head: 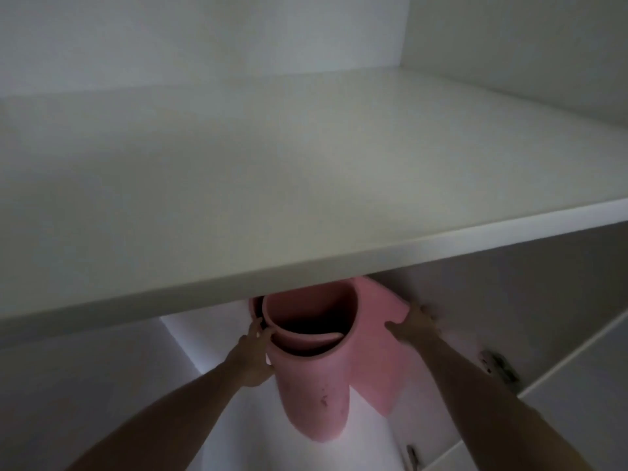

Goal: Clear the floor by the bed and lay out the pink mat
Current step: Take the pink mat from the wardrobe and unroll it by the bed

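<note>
A rolled pink mat [312,385] stands upright inside a white cupboard, under a wide shelf. Its top end is open and shows loose coils. The outer flap hangs unrolled to the right. My left hand [253,355] grips the left rim of the roll, fingers at its top edge. My right hand [413,326] holds the upper corner of the loose flap, thumb on its face. The mat's far top edge is hidden behind the shelf front.
A thick white shelf [306,185] fills most of the view just above my hands. The cupboard's white side wall [492,300] is on the right, with a metal hinge [503,365] and an open door edge [560,355] beyond it.
</note>
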`<action>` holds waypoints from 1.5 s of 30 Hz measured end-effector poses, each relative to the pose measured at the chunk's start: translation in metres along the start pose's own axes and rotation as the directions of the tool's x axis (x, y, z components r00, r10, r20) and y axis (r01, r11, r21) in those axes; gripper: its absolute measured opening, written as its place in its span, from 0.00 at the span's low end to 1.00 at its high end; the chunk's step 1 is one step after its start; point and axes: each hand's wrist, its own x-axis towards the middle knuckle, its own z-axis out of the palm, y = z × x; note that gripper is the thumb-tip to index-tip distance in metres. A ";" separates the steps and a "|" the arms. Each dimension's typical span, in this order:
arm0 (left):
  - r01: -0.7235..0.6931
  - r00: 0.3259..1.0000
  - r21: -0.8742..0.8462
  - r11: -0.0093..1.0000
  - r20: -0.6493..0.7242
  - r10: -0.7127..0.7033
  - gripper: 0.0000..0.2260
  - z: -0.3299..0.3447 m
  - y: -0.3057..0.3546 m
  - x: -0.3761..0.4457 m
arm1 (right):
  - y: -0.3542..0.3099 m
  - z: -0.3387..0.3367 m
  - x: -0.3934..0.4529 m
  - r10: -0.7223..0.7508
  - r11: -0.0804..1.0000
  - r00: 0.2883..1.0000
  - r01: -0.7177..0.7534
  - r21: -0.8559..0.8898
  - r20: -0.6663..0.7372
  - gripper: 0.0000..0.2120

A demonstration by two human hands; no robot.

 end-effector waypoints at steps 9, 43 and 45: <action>-0.102 0.993 0.180 0.978 0.079 0.089 0.43 0.027 0.007 0.040 | 0.001 0.051 -0.005 0.041 0.998 0.985 -0.048 0.040 0.166 0.68; -0.338 0.913 0.331 0.881 -0.113 0.393 0.07 0.053 0.015 -0.044 | 0.011 0.097 -0.169 -0.121 0.983 0.757 0.180 -0.027 0.642 0.49; -0.314 0.922 0.316 0.895 -0.124 0.367 0.06 0.053 0.016 -0.047 | 0.009 0.110 -0.176 -0.126 0.969 0.776 0.230 -0.090 0.618 0.68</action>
